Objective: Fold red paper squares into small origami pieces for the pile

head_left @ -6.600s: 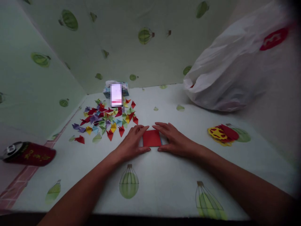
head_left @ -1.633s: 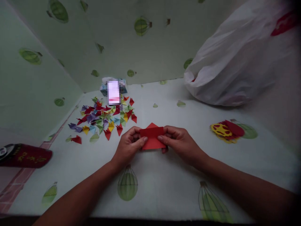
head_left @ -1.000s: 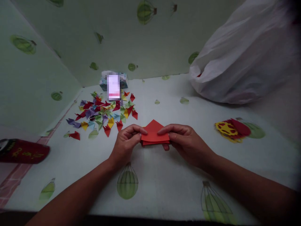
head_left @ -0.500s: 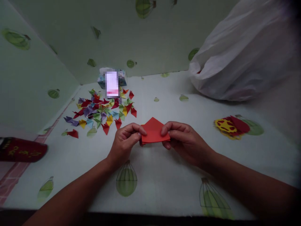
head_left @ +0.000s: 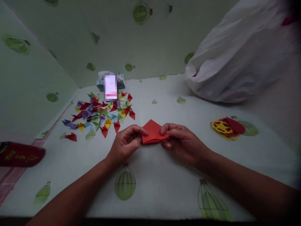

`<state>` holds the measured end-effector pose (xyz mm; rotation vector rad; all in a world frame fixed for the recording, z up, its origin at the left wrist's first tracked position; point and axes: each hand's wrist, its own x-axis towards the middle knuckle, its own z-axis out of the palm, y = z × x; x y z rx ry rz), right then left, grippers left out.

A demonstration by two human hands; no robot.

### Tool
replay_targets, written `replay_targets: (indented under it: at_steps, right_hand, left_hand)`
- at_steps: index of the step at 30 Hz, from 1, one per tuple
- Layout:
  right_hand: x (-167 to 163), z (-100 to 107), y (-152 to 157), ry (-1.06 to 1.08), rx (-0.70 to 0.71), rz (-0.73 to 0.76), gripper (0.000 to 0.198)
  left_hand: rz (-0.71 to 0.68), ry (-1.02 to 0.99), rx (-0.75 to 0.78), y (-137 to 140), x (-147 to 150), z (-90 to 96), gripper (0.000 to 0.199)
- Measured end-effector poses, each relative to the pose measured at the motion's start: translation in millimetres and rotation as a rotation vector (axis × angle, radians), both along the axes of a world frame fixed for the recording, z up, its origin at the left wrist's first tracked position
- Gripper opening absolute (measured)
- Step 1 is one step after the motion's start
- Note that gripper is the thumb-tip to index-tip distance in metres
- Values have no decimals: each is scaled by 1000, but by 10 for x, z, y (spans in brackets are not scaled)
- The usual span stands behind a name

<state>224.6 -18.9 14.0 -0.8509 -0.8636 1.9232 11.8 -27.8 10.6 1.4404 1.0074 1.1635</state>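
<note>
Between my two hands is a piece of red-orange folded paper (head_left: pixel 153 131), with a pointed top and layered lower edges that stand slightly apart. My left hand (head_left: pixel 127 141) pinches its left side between thumb and fingers. On the right side, my right hand (head_left: pixel 182 141) grips the paper the same way, fingertips partly hidden behind it. Beyond my left hand lies a pile of small folded paper pieces (head_left: pixel 101 113) in red, yellow, green, blue and purple.
A lit phone (head_left: pixel 111 87) leans on a tissue box (head_left: pixel 121 81) at the back. A white plastic bag (head_left: pixel 225 69) fills the back right. Yellow and red paper cut-outs (head_left: pixel 227 128) lie at right. A dark red object with yellow characters (head_left: pixel 22 154) is at the left edge.
The paper's lower layers have parted a little, and its lower right corner has tilted up. Both hands keep their hold. The whole view has shifted slightly.
</note>
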Motion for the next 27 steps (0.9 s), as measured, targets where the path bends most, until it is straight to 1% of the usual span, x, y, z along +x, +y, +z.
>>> replay_targets:
  at_steps: [3, 5, 7, 8, 9, 11, 12, 14, 16, 18, 21, 24, 27]
  right_hand:
    - [-11, -12, 1, 41, -58, -3, 5]
    - [-24, -24, -11, 64, -85, 13, 6]
    - [-35, -39, -26, 75, -99, 42, 10]
    - [-38, -48, -33, 73, -97, 55, 12]
    - [-39, -56, -38, 64, -79, 59, 13]
    - [-36, -67, -42, 10, 17, 33, 15]
    - [-32, -70, -41, -34, 98, 4, 19]
    - [-22, -66, -36, -144, 275, -44, 28]
    - [-14, -53, -32, -236, 395, -37, 23]
    - [-12, -37, -34, -285, 445, -21, 19]
    - [-14, -17, -49, -377, 503, -34, 12]
    - [-10, 1, -62, -463, 539, -62, 18]
    - [-6, 18, -62, -510, 544, -70, 20]
  left_hand:
    - [15, 147, 235, 1, 3, 21, 20]
    - [53, 214, 385, 0, 7, 27, 18]
    - [111, 250, 475, -4, 9, 23, 14]
    - [137, 250, 483, -7, 10, 17, 12]
    - [156, 239, 460, -9, 11, 9, 10]
    - [170, 187, 340, -13, 15, -5, 6]
    - [174, 148, 256, -12, 18, -11, 4]
    - [182, 59, 84, -6, 28, -17, 6]
    - [175, -20, -40, 3, 39, -18, 10]
    - [155, -63, -109, 7, 52, -17, 13]
    - [127, -85, -155, 1, 70, -18, 16]
    - [98, -106, -187, -13, 79, -24, 18]
    - [68, -132, -209, -23, 80, -29, 19]
